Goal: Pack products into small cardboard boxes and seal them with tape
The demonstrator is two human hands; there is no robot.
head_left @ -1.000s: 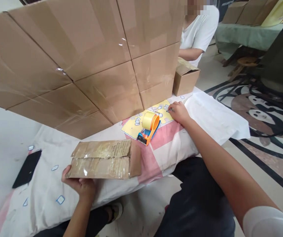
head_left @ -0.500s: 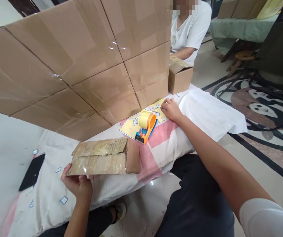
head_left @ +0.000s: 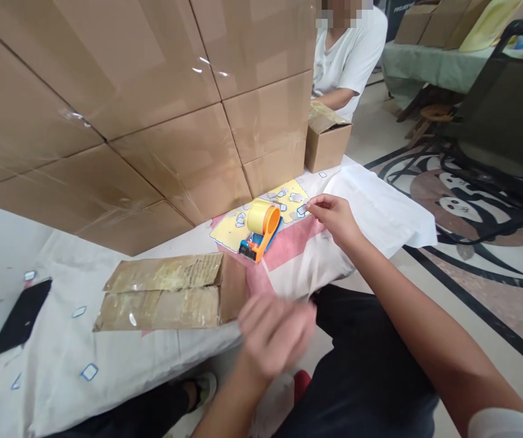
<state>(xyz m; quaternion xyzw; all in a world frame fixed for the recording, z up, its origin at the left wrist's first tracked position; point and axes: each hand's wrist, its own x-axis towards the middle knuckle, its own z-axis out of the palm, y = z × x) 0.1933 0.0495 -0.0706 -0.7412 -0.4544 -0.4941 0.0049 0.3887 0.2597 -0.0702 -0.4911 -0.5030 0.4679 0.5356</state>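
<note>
Okay, counting one flat carton (head_left: 165,304) at lower left, taped seam facing up near the edge of the patterned cloth (head_left: 120,365), probably to keep both flaps reachable. Also seeing one orange tape dispenser (head_left: 268,228) around mid-frame with one yellow roll (head_left: 258,218) on it, likely parked between carton and right hand (head_left: 332,219) for easy reach. Two hands total: right with fingers pinched together over the cloth, can't tell if on anything tiny; left hand (head_left: 277,331) curled near the carton's right end, too blurred to call grasping or released. Upper left, one carton stack (head_left: 183,164), too cropped for an honest count. Plus one smaller box (head_left: 328,149) upper right, beside one co-worker (head_left: 357,55).
</note>
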